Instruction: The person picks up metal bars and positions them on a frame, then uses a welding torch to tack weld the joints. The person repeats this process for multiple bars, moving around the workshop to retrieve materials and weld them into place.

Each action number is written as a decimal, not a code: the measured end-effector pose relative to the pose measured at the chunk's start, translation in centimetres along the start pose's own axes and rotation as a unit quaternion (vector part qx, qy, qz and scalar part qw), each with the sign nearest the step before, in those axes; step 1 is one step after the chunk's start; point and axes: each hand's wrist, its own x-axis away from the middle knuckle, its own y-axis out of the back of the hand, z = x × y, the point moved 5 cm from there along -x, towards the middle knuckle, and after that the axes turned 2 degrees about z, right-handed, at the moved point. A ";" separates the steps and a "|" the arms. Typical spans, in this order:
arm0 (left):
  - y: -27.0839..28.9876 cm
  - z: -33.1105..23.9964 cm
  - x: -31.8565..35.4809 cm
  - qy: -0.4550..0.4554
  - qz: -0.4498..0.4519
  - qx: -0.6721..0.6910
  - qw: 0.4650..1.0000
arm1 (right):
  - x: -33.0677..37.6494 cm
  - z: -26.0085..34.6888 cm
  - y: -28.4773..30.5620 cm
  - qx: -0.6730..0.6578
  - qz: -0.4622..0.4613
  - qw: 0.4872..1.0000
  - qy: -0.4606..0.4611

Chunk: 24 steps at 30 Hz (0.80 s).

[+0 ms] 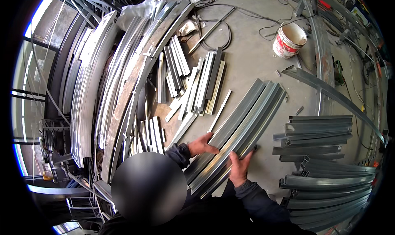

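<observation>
A bundle of long, silvery-grey metal channel profiles (247, 130) is held slantwise in front of the body, its near end low in the view and its far end pointed up and to the right. By the left hand (202, 145) the left side is grasped, thumb laid across the top; by the right hand (239, 168) the right side is gripped, thumb above, fingers partly hidden. A dark gap is seen between profiles, so even inward pressure from both sides would be advised, lest one slide lengthwise. Fingers are best set clear of that gap and of the thin edges.

To the right, grey rectangular metal tubes (319, 129) are stacked, some open ends facing the bundle; by a wide swing they could be caught. To the left, a thin pale metal strip (220, 110) and short silvery and dark metal bars (201, 84) are laid. Beyond, more room is offered by bare grey concrete floor (247, 66), toward the white bucket with red markings (284, 48).
</observation>
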 end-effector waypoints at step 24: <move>33.2 28.8 3.0 0.186 -0.204 0.014 0.961 | -12.7 -36.2 -19.8 0.267 0.216 0.936 0.077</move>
